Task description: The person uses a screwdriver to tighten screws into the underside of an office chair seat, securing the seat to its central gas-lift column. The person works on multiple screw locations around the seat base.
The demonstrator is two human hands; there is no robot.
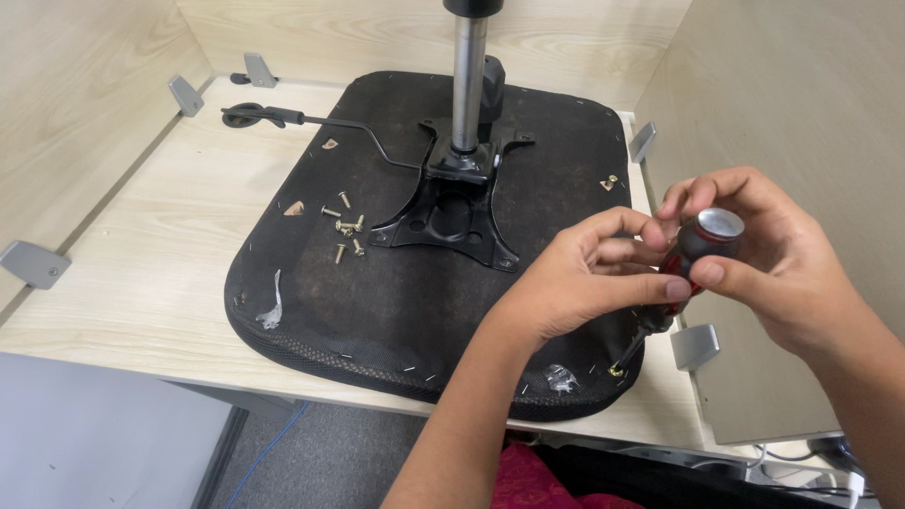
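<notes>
Hands: left hand (589,273), right hand (768,259) both clamped on screwdriver (693,250) | handle red-black, silver cap, upright

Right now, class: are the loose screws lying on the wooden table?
No, the loose screws lie on the black seat base, left of the metal bracket, not on the table.

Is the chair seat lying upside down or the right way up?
Upside down: the seat shows its black underside, with the metal plate and gas cylinder pointing upward.
</notes>
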